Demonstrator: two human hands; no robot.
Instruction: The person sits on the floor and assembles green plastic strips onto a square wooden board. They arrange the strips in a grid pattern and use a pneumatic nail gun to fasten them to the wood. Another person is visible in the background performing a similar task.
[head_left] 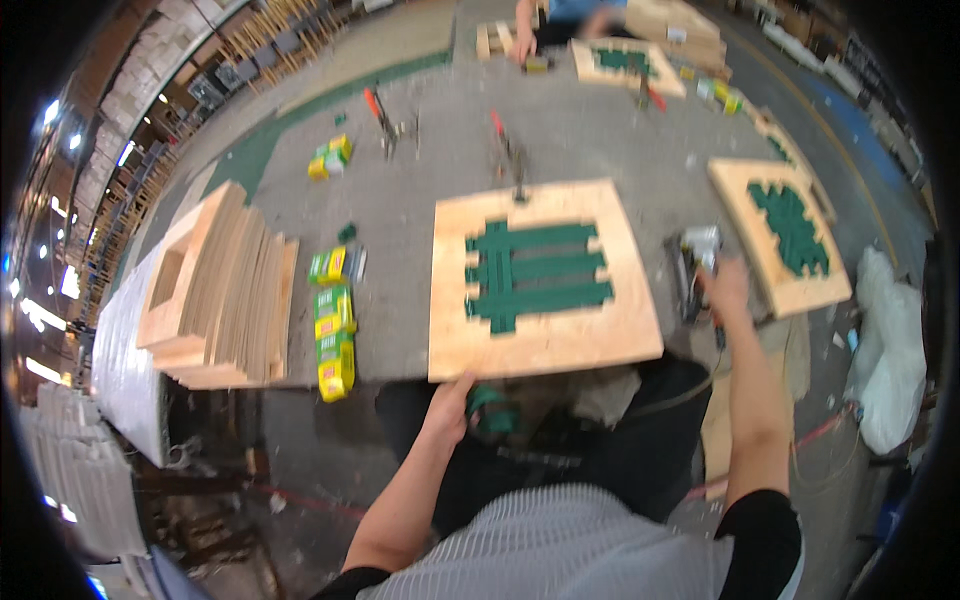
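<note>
A square wooden frame (540,355) lies in front of me on the table, with green webbing strips (550,267) across its middle, some crossing. My left hand (450,412) grips the frame's near edge, its fingers partly hidden below. Close beside that hand, under the table edge, is a green roll of webbing (492,410). Right of the frame, my right hand (728,290) is closed on the handle of a staple gun (692,268). A metal clamp with a red handle (510,150) stands at the frame's far edge.
Wooden frames (220,300) are stacked at left, beside yellow-and-green boxes (334,340). Another webbed frame (745,215) sits at right. A second clamp (385,125) stands farther back. Across the table, a person's hand (524,45) is near another frame (590,72). A plastic bag (885,350) hangs at right.
</note>
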